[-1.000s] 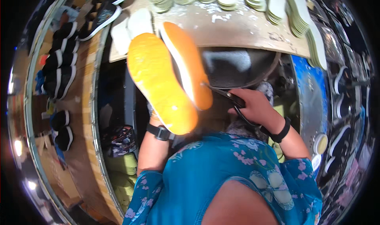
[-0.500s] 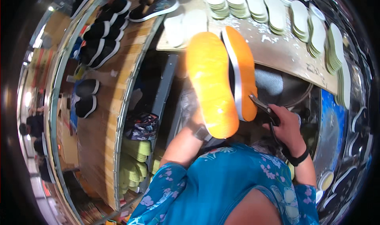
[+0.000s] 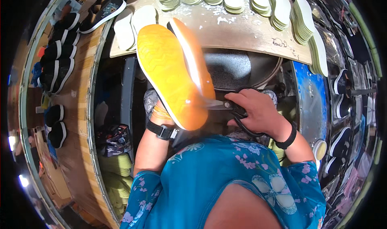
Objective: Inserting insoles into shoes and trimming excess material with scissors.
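Two shoes with orange soles are held up side by side in front of me, soles facing me. The nearer shoe (image 3: 167, 67) hides most of my left hand (image 3: 160, 105), whose fingers are behind the pair. Just right of it, the second shoe (image 3: 190, 37) shows a white sidewall and is partly blurred. My right hand (image 3: 254, 110) is closed round the black handles of a pair of scissors (image 3: 228, 105). Their blades point left, at the lower end of the soles, and are smeared by motion; I cannot tell if they touch.
Beyond the shoes, a wooden table (image 3: 242, 33) bears stacks of pale insoles (image 3: 304, 21) and white scraps. Dark shoes (image 3: 60, 73) line a wooden shelf (image 3: 80, 120) at left. A round dark container (image 3: 238, 69) sits below the table edge. More shoes hang at right.
The view has shifted right, so the scene slides left. The scissors have moved from the right sole's side to the lower end of the shoes. The soles have tilted somewhat.
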A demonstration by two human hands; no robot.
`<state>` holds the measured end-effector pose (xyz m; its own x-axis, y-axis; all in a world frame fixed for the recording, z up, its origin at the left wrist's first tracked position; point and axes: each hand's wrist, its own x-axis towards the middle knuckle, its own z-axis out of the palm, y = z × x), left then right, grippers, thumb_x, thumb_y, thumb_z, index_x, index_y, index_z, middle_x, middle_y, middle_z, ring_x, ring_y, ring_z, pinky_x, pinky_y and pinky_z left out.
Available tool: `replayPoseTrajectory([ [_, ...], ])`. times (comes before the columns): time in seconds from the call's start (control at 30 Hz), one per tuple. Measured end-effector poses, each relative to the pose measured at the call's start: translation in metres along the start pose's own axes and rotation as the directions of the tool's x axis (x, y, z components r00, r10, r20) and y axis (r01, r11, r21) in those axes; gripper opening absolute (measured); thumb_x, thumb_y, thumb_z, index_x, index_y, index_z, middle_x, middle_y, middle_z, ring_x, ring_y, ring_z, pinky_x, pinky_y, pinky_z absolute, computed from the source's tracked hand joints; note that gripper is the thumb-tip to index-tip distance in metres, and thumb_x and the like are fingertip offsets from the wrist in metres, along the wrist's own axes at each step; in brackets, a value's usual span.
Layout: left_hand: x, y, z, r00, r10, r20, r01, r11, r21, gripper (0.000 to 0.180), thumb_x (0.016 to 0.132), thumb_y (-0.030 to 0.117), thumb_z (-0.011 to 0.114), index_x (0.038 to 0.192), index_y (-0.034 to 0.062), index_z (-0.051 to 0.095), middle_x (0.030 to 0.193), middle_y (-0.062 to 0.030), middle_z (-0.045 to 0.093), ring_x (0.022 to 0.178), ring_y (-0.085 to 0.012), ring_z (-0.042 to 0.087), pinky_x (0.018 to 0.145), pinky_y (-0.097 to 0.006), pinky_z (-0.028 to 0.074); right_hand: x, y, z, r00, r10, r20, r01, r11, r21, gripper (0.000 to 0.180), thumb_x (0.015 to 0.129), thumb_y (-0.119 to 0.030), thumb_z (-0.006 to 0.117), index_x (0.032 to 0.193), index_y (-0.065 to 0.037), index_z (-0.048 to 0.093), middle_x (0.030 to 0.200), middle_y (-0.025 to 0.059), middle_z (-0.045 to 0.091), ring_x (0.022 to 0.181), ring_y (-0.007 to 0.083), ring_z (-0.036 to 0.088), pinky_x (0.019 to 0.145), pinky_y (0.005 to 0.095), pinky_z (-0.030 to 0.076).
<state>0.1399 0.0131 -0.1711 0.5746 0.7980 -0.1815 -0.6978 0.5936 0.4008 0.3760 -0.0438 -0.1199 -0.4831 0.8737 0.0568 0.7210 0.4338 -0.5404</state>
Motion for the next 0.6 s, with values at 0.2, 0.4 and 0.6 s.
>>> replayPoseTrajectory([
  [0.2,0.004,-0.013,-0.01,0.985,0.104,0.139,-0.091,0.991,-0.099,0.044,0.087,0.031,0.056,0.122,0.0061,0.045,0.109,-0.0119,0.056,0.097,-0.0253,0.055,0.081,-0.037,0.048,0.008,0.001,0.008,0.997,-0.073,0.018,0.075,0.989,-0.127,0.049,0.068,-0.034,0.071,0.108,-0.013,0.055,0.079,0.0094,0.054,0.071,0.0297,0.057,0.059,0.0386,0.045],
  [0.4,0.021,-0.004,-0.011,0.981,0.194,0.001,-0.194,0.976,0.1,0.038,0.089,0.032,0.052,0.114,0.0043,0.049,0.103,-0.0092,0.057,0.096,-0.0202,0.055,0.083,-0.037,0.047,0.01,0.01,0.019,0.977,0.086,0.197,-0.142,0.946,0.292,0.043,0.067,-0.021,0.075,0.104,-0.005,0.058,0.079,0.0135,0.061,0.073,0.0289,0.061,0.062,0.0322,0.046],
  [0.6,-0.008,0.015,0.011,0.968,0.236,0.082,-0.249,0.942,0.224,0.064,0.08,0.062,0.048,0.106,0.003,0.05,0.086,-0.0138,0.059,0.077,-0.0248,0.06,0.067,-0.036,0.051,0.027,0.001,0.008,0.992,-0.119,-0.044,0.126,0.942,0.312,0.052,0.065,-0.026,0.077,0.107,-0.004,0.058,0.087,0.0124,0.061,0.073,0.0241,0.06,0.064,0.0305,0.047],
])
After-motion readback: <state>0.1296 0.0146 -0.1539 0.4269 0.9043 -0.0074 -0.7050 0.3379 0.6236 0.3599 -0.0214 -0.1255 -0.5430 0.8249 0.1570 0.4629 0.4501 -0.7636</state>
